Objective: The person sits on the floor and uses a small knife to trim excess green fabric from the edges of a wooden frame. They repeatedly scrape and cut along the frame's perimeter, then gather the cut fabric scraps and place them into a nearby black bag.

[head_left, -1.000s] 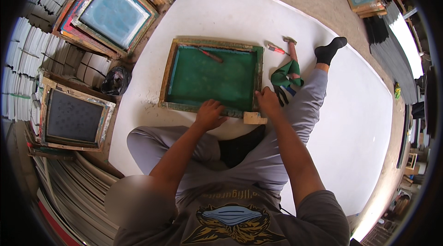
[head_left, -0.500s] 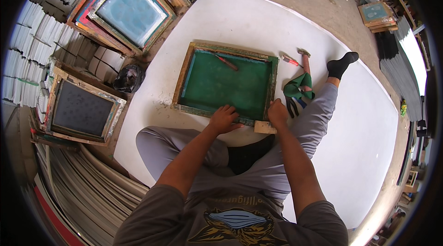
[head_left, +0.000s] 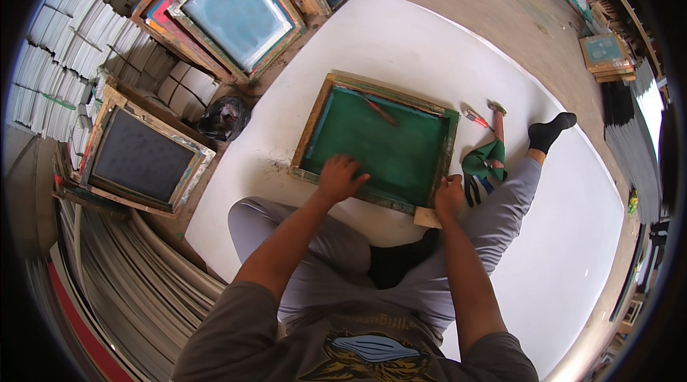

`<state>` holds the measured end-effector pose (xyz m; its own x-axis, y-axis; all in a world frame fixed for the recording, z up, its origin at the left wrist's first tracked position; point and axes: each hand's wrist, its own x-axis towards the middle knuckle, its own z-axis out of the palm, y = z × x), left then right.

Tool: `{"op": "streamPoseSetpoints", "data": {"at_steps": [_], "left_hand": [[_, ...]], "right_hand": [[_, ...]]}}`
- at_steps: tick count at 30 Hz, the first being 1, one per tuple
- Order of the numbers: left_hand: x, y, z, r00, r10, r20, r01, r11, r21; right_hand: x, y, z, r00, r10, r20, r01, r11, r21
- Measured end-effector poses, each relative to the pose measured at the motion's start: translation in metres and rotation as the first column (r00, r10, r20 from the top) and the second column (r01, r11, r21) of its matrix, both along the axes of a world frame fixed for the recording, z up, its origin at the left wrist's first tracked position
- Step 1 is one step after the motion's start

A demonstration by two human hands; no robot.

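A wooden screen-printing frame (head_left: 303, 131) with green mesh (head_left: 379, 146) lies flat in front of my crossed legs. My left hand (head_left: 341, 179) rests over its near rail, left of the middle, fingers apart and holding nothing. At the near right corner my right hand (head_left: 449, 196) is closed; anything within the fingers is hidden. A small pale wooden block (head_left: 427, 218) sits against that corner, beside the right hand. On the mesh near the far rail lies a slim tool with a red handle (head_left: 380, 110).
Right of the frame lie a red-handled screwdriver (head_left: 476, 118), a hammer (head_left: 498, 118), a green cloth (head_left: 484, 161) and dark-handled pliers (head_left: 471, 189), all on a white sheet (head_left: 565, 239). Other screen frames (head_left: 240, 13) and a black plastic bag (head_left: 223, 118) stand at the left.
My left hand has slid left along the near rail. The right hand stays by the near right corner. The whole view has shifted, so the scene appears farther right and slightly lower.
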<state>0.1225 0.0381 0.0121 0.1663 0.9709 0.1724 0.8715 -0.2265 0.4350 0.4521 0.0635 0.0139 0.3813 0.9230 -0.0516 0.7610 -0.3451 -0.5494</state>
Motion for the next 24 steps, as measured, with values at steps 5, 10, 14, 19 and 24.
{"op": "streamPoseSetpoints", "data": {"at_steps": [5,10,14,19,24], "left_hand": [[-0.057,0.026,0.025,0.933,0.349,-0.093,-0.333,0.931,0.149],[-0.078,0.051,0.013,0.889,0.458,-0.026,-0.458,0.888,-0.02],[-0.071,0.081,0.014,0.865,0.501,0.022,-0.496,0.862,-0.104],[-0.102,0.093,-0.001,0.857,0.507,0.09,-0.481,0.851,-0.213],[-0.112,0.103,0.013,0.846,0.489,0.211,-0.437,0.864,-0.25]], "right_hand": [[0.001,0.001,-0.003,0.996,0.037,0.075,-0.031,0.996,-0.081],[-0.013,-0.007,0.005,0.971,0.109,0.211,-0.095,0.992,-0.078],[-0.012,0.005,0.003,0.984,0.082,0.156,-0.055,0.984,-0.172],[-0.039,0.015,0.034,0.971,0.071,0.226,-0.01,0.966,-0.258],[-0.012,0.026,0.015,0.946,0.086,0.314,0.007,0.959,-0.283]]}}
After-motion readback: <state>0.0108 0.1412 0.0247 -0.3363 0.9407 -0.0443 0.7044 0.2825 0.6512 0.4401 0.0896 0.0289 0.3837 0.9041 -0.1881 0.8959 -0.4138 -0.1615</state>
